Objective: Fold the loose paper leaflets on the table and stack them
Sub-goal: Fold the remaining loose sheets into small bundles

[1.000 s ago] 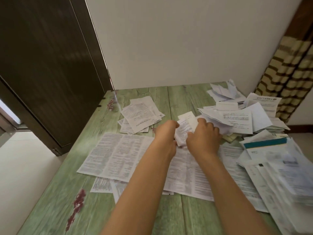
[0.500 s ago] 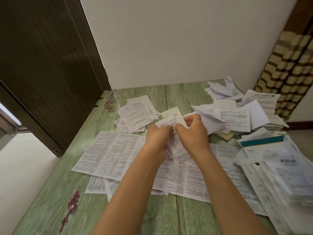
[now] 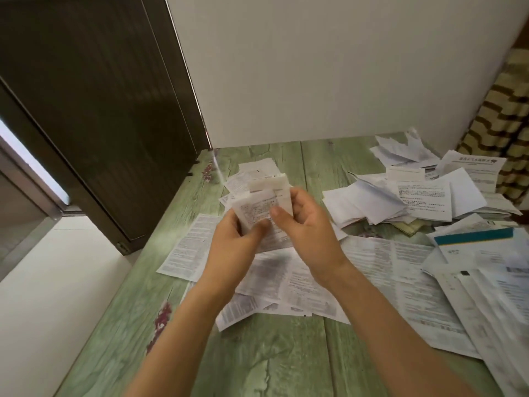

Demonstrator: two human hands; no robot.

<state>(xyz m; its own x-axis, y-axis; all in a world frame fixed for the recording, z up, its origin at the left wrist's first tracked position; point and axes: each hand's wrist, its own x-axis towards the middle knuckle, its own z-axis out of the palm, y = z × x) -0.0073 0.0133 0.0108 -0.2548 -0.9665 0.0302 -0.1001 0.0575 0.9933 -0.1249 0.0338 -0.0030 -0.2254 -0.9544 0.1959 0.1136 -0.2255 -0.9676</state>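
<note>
A small printed leaflet (image 3: 259, 209), its upper edge already doubled over into a thick white band, is held up above the green wooden table (image 3: 272, 353) between a person's two hands. The left hand (image 3: 234, 245) pinches its lower left corner and the right hand (image 3: 306, 224) its right side, thumbs on the near face and fingers curled behind. A second ago the same paper sat low over the big open sheets, both hands bent over it with knuckles to the camera. Half a second ago it was being worked just above them. Now it has been lifted and turned face-on, apparently for a further crease. Directly behind it lies the small stack of folded leaflets (image 3: 257, 170), which looks to be its destination. To the right the loose pile (image 3: 400, 196) and the teal-banded sheets (image 3: 475, 236) wait unfolded, and the large open sheets (image 3: 194, 247) spread beneath the forearms, so the job appears far from finished
</note>
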